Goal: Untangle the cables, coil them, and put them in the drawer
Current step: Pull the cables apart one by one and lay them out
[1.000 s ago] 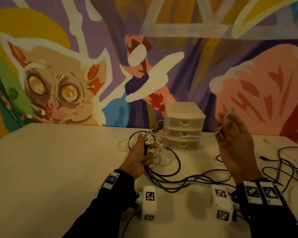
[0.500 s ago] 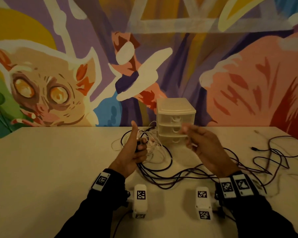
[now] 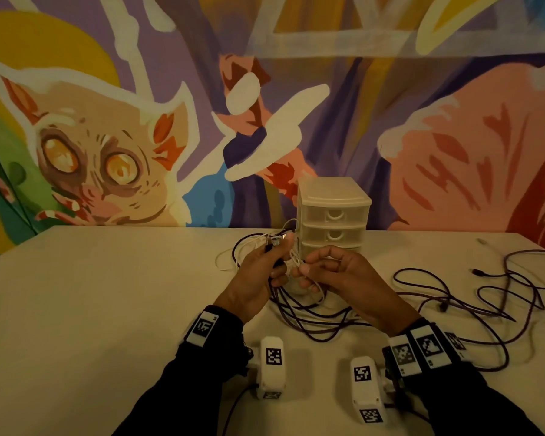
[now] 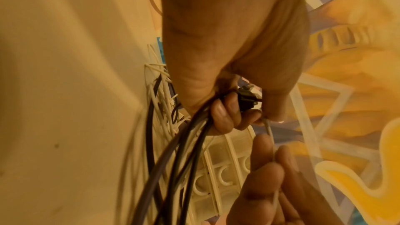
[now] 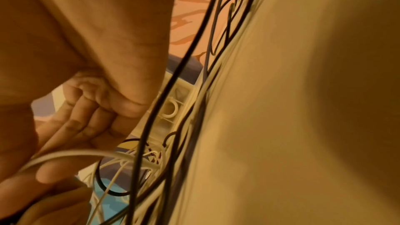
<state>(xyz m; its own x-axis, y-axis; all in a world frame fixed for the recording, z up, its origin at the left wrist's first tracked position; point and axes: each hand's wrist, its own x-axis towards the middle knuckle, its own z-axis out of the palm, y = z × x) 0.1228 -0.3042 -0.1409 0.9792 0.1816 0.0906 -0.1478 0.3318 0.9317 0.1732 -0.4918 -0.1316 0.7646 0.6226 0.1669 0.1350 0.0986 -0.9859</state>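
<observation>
While the left hand [image 3: 258,275] clenches a bundle of dark cables [image 4: 173,160] with a black plug [image 4: 246,98] at its top, the right hand [image 3: 337,275] pinches a thin white cable [image 4: 268,127] just beside it. Both grips are above the desk [image 3: 92,309], near the closed drawer unit [image 3: 334,215]. More dark cable [image 3: 485,294] lies loose on the right. If the white cable is pulled hard, the knot probably tightens, because the strands are crossing inside the left grip.
</observation>
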